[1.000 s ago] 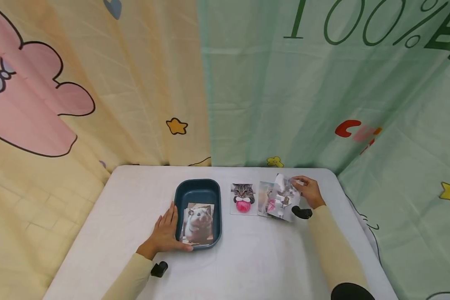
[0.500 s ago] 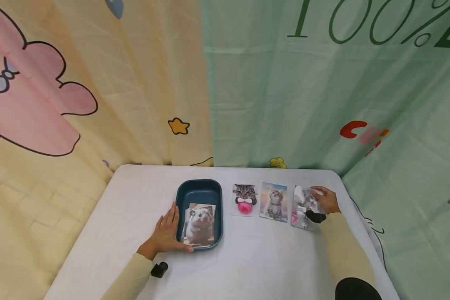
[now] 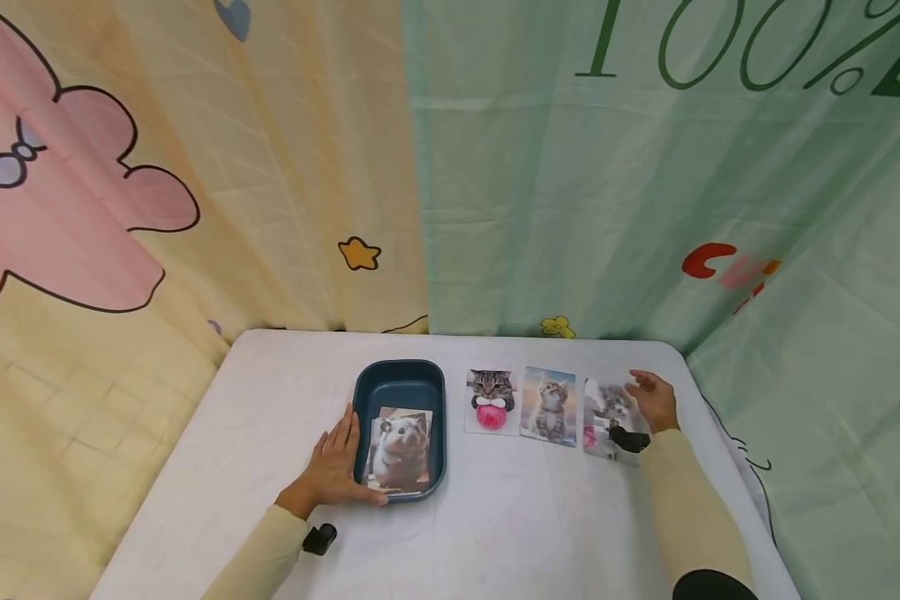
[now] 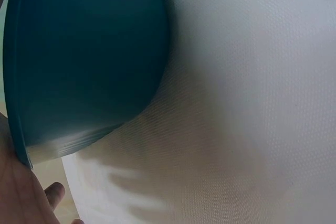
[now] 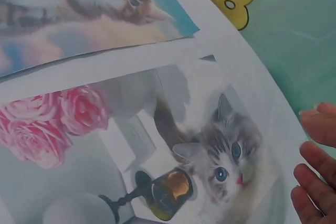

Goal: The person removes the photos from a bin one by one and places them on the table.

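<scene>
My left hand (image 3: 336, 465) rests along the left side of a dark teal tray (image 3: 399, 387), fingers straight and thumb at its front corner. In the left wrist view the tray's outer wall (image 4: 89, 51) fills the upper left. Inside the tray lies a small stack of picture cards, topped by a hamster card (image 3: 400, 454). To its right, a row of cards lies on the table: a cat card with a pink ball (image 3: 491, 400), a kitten card (image 3: 549, 406), and a kitten-and-roses card (image 5: 220, 161). My right hand (image 3: 656, 402) hovers by that last card's far right corner, fingers loosely bent, holding nothing.
A white cloth covers the table (image 3: 495, 533). Patterned curtains, yellow (image 3: 285, 167) on the left and green (image 3: 510, 183) on the right, hang behind the table's far edge. A black wrist camera (image 3: 630, 439) overlaps the roses card in the head view.
My right hand carried the kitten-and-roses card right, off the kitten card, laid it at the row's end and let go. My left hand stayed on the tray.
</scene>
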Action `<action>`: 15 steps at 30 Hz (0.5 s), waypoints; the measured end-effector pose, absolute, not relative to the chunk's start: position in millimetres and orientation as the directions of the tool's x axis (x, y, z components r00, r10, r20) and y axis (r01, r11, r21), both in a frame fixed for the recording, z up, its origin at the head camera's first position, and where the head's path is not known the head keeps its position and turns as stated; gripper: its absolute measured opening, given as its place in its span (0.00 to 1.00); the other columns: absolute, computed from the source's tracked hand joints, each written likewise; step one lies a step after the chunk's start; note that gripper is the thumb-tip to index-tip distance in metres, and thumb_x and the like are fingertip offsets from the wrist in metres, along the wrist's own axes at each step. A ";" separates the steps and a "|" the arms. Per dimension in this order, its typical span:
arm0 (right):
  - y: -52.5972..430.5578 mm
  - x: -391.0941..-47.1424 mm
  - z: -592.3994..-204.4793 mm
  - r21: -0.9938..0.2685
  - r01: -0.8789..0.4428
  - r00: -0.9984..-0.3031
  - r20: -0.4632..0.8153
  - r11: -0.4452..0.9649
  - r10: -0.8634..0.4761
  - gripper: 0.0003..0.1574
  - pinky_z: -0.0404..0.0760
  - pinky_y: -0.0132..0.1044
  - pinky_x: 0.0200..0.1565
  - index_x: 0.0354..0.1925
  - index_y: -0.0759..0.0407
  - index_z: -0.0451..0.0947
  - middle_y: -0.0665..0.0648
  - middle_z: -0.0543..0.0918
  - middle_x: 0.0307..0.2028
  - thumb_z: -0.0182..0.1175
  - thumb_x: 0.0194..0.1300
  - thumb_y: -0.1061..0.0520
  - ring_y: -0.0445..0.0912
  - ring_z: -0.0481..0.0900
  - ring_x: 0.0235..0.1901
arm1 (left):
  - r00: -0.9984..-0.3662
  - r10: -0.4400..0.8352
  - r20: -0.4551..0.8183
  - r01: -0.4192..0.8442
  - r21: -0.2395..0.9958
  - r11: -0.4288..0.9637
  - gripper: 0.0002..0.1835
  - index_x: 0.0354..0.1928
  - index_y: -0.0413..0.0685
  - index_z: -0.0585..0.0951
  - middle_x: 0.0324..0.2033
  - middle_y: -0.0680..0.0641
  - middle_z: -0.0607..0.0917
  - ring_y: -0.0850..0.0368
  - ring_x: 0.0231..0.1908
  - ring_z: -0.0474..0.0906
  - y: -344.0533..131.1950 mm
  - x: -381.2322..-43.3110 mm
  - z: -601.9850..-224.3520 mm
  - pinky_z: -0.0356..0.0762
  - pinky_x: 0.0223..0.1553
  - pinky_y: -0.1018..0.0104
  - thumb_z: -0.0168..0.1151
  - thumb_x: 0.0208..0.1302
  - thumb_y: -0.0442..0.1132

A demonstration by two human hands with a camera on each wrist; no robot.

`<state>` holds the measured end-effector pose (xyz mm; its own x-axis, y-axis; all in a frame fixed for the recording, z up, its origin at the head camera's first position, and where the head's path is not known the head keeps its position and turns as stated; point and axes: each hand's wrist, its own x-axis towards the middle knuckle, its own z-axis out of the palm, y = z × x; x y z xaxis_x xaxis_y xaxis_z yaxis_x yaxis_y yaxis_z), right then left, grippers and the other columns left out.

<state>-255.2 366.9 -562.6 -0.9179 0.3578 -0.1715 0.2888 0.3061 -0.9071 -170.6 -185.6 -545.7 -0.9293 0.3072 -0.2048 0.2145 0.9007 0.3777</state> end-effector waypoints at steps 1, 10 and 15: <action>365.1 -254.9 -561.5 -0.907 0.281 -0.918 -0.158 0.314 0.364 0.26 0.59 0.57 0.65 0.65 0.69 0.66 0.71 0.64 0.65 0.53 0.71 0.61 0.63 0.58 0.67 | -0.929 0.305 -0.208 0.211 0.378 0.901 0.82 0.73 0.30 0.40 0.74 0.34 0.36 0.38 0.73 0.39 -185.8 -170.5 -545.6 0.38 0.69 0.37 0.71 0.28 0.76; 320.4 -250.7 -552.9 -0.887 0.198 -0.961 -0.091 0.418 0.262 0.20 0.72 0.53 0.58 0.58 0.69 0.73 0.68 0.74 0.57 0.53 0.71 0.62 0.60 0.70 0.56 | -0.935 0.309 -0.173 0.220 0.401 0.889 0.81 0.73 0.28 0.42 0.74 0.33 0.37 0.34 0.71 0.42 -188.3 -167.4 -544.5 0.39 0.68 0.35 0.72 0.27 0.74; 288.9 -249.1 -548.2 -0.871 0.047 -0.993 0.010 0.488 0.115 0.17 0.78 0.50 0.50 0.52 0.71 0.77 0.68 0.81 0.48 0.57 0.69 0.62 0.59 0.79 0.47 | -0.932 0.316 -0.177 0.225 0.402 0.888 0.81 0.72 0.28 0.41 0.74 0.33 0.37 0.34 0.72 0.42 -188.2 -168.0 -544.6 0.39 0.68 0.35 0.73 0.28 0.74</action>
<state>-249.1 288.9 -548.2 -0.9933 0.1148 0.0105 0.0472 0.4882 -0.8714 -168.0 -188.2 -544.6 -0.9323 0.3156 -0.1765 0.2245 0.8879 0.4016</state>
